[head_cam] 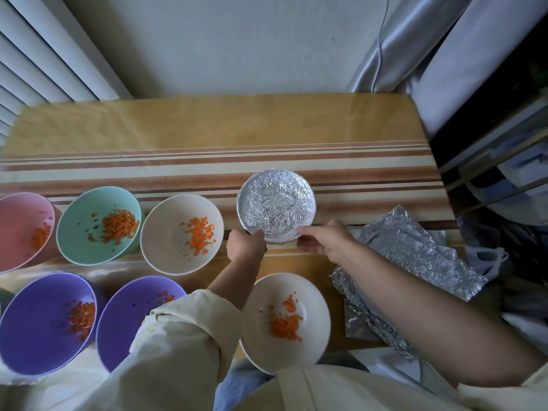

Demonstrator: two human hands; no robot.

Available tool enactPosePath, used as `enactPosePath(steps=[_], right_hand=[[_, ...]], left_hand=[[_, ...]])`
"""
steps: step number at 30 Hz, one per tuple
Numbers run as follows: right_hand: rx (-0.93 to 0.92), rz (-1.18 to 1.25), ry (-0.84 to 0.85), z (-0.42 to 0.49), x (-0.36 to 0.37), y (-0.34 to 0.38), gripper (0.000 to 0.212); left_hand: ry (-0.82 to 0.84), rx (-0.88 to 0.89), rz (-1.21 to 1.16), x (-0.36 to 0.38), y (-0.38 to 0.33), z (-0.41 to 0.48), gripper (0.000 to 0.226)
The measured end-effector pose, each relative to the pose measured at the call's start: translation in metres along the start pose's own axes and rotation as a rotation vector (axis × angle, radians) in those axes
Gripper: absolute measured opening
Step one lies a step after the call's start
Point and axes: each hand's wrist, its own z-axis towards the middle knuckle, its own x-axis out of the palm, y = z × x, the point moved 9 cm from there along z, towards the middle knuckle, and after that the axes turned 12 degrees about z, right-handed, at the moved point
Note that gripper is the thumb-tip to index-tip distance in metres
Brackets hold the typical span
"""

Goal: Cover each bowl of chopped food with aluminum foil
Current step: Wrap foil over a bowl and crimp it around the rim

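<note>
A foil-covered bowl point(276, 205) stands mid-table. My left hand point(246, 244) grips its near-left rim, fingers curled round the foil edge. My right hand point(324, 239) pinches the near-right rim. Several uncovered bowls hold chopped carrot: a pink bowl point(20, 221) at far left, a teal bowl point(86, 215), a white bowl point(166, 232), two purple bowls point(32, 324) point(124, 318) in the front row, and a white bowl point(308, 307) close to me between my arms.
Crumpled sheets of aluminum foil point(409, 262) lie at the table's right edge, beside my right forearm. The wooden table point(207, 126) with striped cloth reaches back to a wall. Dark clutter and shelving point(504, 179) sit off the right side.
</note>
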Motion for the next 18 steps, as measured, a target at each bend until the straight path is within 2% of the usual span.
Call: enactPosePath(steps=[2, 6, 7, 11, 14, 18], right_hand=[[-0.100, -0.075, -0.067, 0.005, -0.007, 0.015, 0.016], [-0.237, -0.162, -0.160, 0.010, -0.024, 0.041, 0.017], [-0.264, -0.169, -0.172, 0.010, -0.028, 0.044, 0.019], [-0.285, -0.258, -0.195, 0.005, -0.032, 0.038, 0.026], [-0.198, -0.116, -0.173, 0.008, -0.030, 0.025, 0.022], [-0.211, -0.067, -0.221, 0.008, -0.032, 0.026, 0.019]], left_hand=[[0.046, 0.001, -0.031, 0.004, -0.003, -0.008, 0.021], [0.073, 0.041, 0.016, 0.011, -0.007, 0.000, 0.059], [0.052, 0.055, 0.053, 0.008, -0.009, 0.002, 0.061], [-0.097, 0.175, 0.113, -0.012, -0.030, -0.003, 0.057], [-0.159, 0.185, 0.129, -0.018, -0.032, 0.001, 0.054], [-0.191, 0.176, 0.154, -0.020, -0.031, 0.004, 0.054]])
